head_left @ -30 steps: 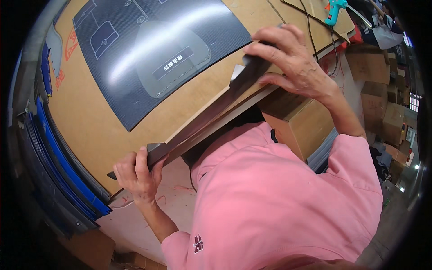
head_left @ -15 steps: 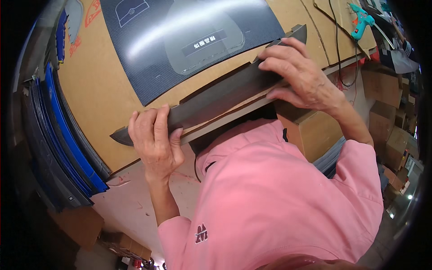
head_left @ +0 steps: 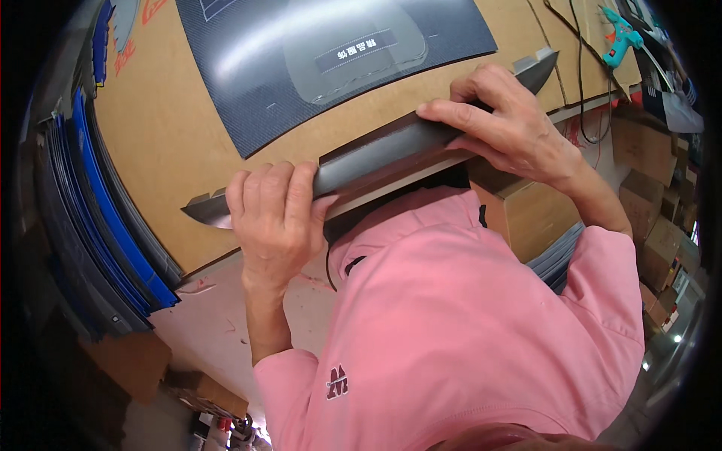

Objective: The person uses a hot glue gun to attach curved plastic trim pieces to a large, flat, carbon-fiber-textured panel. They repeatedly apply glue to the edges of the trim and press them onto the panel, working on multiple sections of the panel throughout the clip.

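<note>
A long dark grey strip of folded sheet [head_left: 380, 154] with pointed ends lies along the near edge of the wooden tabletop [head_left: 162, 150]. Near its left end my left hand [head_left: 274, 218] is closed over it, fingers on top and thumb at the near side. My right hand [head_left: 515, 124] pinches the strip toward the right end, with the index finger stretched along the upper face. Both tips of the strip stick out past my hands. Just beyond it lies a large dark carbon-patterned sheet [head_left: 252, 90] with a greyish printed panel.
Blue and dark curved sheets [head_left: 113, 218] stand stacked at the table's left side. A teal glue gun [head_left: 620, 37] with a black cord lies at the far right. Cardboard boxes [head_left: 538, 214] stand below the table and to the right.
My left hand has moved slightly right along the strip, and the right hand's fingers have shifted. More of the strip's right tip now shows beyond my right hand.
</note>
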{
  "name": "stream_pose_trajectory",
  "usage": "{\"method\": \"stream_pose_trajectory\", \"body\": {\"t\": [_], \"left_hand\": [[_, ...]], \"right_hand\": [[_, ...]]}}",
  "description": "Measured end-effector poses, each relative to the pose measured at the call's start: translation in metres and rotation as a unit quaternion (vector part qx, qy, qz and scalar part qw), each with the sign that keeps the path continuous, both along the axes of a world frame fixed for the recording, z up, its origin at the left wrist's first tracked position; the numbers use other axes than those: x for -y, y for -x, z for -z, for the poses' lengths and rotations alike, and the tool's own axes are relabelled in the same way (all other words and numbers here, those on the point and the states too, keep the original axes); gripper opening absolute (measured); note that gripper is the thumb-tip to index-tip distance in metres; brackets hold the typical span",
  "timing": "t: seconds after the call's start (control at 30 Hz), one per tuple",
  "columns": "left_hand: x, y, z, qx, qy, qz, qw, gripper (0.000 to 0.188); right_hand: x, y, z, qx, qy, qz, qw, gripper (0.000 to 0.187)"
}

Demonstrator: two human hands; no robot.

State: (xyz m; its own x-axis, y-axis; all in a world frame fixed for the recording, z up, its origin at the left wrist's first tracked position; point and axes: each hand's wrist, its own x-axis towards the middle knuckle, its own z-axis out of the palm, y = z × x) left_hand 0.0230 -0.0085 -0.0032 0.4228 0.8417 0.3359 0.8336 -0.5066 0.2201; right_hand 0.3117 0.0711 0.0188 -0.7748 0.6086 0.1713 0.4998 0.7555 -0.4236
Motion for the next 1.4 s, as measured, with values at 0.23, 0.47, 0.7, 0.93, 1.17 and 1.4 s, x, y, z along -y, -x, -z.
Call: {"method": "stream_pose_trajectory", "body": {"t": [0.23, 0.47, 0.7, 0.93, 1.17, 1.4], "left_hand": [[-0.007, -0.003, 0.017, -0.034, -0.079, 0.013, 0.996, 0.030], [-0.009, -0.009, 0.020, 0.016, -0.119, 0.027, 0.992, 0.025], [-0.030, -0.006, 0.002, 0.037, -0.120, 0.012, 0.992, 0.026], [-0.046, -0.006, 0.011, 0.066, -0.074, 0.013, 0.995, 0.028], [-0.047, -0.007, 0.008, 0.039, -0.001, -0.023, 0.999, 0.028], [-0.050, -0.012, 0.000, 0.038, 0.046, -0.047, 0.997, 0.029]], "right_hand": [[-0.001, -0.002, 0.015, -0.026, -0.044, 0.017, 0.999, 0.042], [-0.003, -0.005, 0.014, -0.049, -0.017, 0.024, 0.998, 0.041], [-0.014, 0.001, 0.002, -0.053, -0.024, 0.044, 0.997, 0.046], [-0.031, 0.007, 0.001, -0.023, -0.017, 0.058, 0.998, 0.045], [-0.042, 0.009, 0.005, 0.011, 0.046, 0.065, 0.997, 0.037], [-0.042, 0.007, 0.002, 0.039, 0.035, 0.075, 0.996, 0.037]]}}
